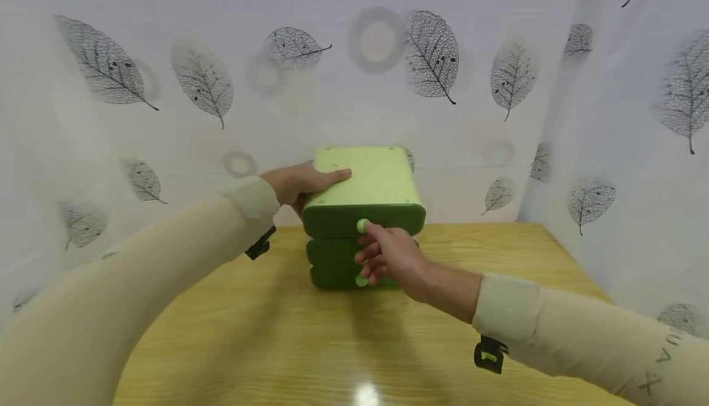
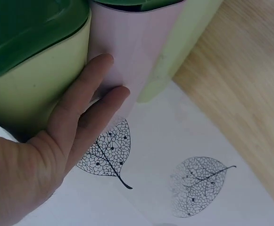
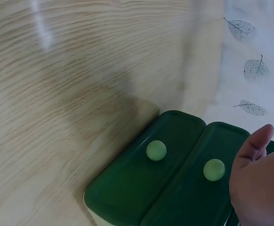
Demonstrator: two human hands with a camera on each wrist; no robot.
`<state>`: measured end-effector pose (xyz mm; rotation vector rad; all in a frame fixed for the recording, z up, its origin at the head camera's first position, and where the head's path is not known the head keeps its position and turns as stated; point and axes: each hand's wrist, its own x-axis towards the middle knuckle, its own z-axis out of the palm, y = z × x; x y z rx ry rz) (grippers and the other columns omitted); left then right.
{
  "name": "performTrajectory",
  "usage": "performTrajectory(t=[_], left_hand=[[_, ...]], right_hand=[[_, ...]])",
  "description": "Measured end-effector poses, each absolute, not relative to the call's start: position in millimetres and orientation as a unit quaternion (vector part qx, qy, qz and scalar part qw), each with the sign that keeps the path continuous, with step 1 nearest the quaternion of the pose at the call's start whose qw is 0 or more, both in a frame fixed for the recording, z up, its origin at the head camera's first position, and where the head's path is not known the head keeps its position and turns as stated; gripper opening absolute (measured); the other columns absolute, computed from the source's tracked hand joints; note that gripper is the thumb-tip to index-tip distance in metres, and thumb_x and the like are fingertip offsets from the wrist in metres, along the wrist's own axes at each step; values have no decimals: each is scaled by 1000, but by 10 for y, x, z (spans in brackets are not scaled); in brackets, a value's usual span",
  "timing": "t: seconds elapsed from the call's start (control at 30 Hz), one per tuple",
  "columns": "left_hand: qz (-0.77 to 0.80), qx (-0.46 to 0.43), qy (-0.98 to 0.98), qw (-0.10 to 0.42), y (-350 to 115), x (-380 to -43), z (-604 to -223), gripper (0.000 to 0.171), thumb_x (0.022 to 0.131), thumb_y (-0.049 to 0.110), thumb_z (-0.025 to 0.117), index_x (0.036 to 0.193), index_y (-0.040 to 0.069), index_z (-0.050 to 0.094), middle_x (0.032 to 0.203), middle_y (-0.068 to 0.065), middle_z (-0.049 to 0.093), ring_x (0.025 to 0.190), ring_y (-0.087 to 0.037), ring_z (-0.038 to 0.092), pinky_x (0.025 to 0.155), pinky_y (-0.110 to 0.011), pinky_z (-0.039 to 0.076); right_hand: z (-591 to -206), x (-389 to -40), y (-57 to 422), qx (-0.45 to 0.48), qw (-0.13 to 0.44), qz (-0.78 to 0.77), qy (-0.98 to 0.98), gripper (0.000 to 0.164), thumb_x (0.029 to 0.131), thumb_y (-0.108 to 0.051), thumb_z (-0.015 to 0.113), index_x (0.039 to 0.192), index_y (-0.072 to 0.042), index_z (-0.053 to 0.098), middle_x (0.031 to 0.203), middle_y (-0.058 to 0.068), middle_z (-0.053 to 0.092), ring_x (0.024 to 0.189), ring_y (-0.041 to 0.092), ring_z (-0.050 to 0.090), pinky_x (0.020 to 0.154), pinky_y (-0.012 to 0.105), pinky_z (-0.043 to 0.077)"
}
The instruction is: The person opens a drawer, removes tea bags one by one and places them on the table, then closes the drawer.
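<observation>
A small three-drawer box (image 1: 376, 178) with a pale green top and dark green drawer fronts stands on the table. My left hand (image 1: 304, 181) rests on its upper left edge, thumb laid over the top. In the left wrist view, straight fingers (image 2: 82, 92) lie along the box's side. My right hand (image 1: 396, 258) is at the front, its thumb tip right at the round light green top knob (image 1: 362, 225), the other fingers loosely bent below. The bottom knob (image 1: 361, 280) shows beside them. In the right wrist view the middle knob (image 3: 214, 169) is visible, while the hand hides the top one.
The wood-grain table (image 1: 249, 332) stretches in front of the box and to both sides. Close behind stands a whitish curtain (image 1: 332, 104) printed with dark leaves, which continues along the right side. A dark strap device (image 1: 490, 355) hangs at my right sleeve.
</observation>
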<state>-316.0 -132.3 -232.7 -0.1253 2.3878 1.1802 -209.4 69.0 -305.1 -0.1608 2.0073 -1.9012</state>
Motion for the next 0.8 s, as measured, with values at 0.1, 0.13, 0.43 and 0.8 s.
performTrajectory(t=[0.1, 0.13, 0.43, 0.8], left_hand=[[428, -46, 872, 235, -1313, -3154, -2329, 79, 90, 67, 57, 139, 10, 33, 111, -18, 56, 86, -31, 67, 70, -50, 63], [424, -47, 874, 233, -1311, -3152, -2330, 80, 89, 68, 56, 139, 9, 34, 110, -18, 56, 85, -31, 67, 70, -49, 63], [426, -56, 877, 217, -1282, -3105, -2314, 77, 89, 66, 58, 135, 8, 37, 109, -18, 58, 85, -32, 68, 69, -49, 63], [425, -62, 875, 222, -1279, -3078, -2270, 75, 90, 66, 57, 131, 6, 40, 98, -16, 63, 77, -29, 70, 67, -47, 64]], right_hand=[[-3065, -2109, 638, -44, 188, -680, 707, 49, 106, -40, 42, 122, 4, 55, 82, 6, 63, 58, 16, 60, 52, 26, 54], [-3073, -2115, 622, -43, 188, -683, 704, 48, 107, -40, 42, 122, 4, 56, 81, 6, 63, 58, 16, 60, 52, 26, 54], [-3151, -2170, 523, -25, 151, -717, 680, 50, 106, -41, 43, 111, 5, 63, 71, 3, 58, 56, 15, 56, 49, 25, 50], [-3178, -2148, 477, -16, 114, -720, 685, 46, 105, -37, 46, 100, 5, 65, 67, 3, 57, 53, 16, 54, 47, 25, 49]])
